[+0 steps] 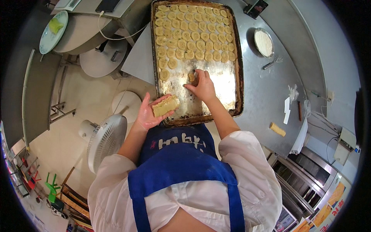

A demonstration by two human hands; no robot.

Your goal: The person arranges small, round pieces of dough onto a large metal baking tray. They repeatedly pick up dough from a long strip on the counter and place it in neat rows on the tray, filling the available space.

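My left hand [149, 113], palm up at the tray's near left edge, holds a yellow dough log [165, 106] across its fingers. My right hand [204, 87] is over the bare part of the metal baking tray [214, 100], thumb and fingers spread apart. Just left of its fingertips is a small dough piece [191, 77], partly in shadow; whether a finger touches it is unclear. Rows of flat, round dough slices [187, 36] fill the tray's far part. A single slice [164, 75] lies nearest me in the left column.
On the steel table [255, 95] to the right are a bowl of white powder [263, 43], a whisk [272, 63] and another dough log [277, 129]. A standing fan [107, 142] is at left, below a plate [53, 32]. An oven [307, 171] stands at lower right.
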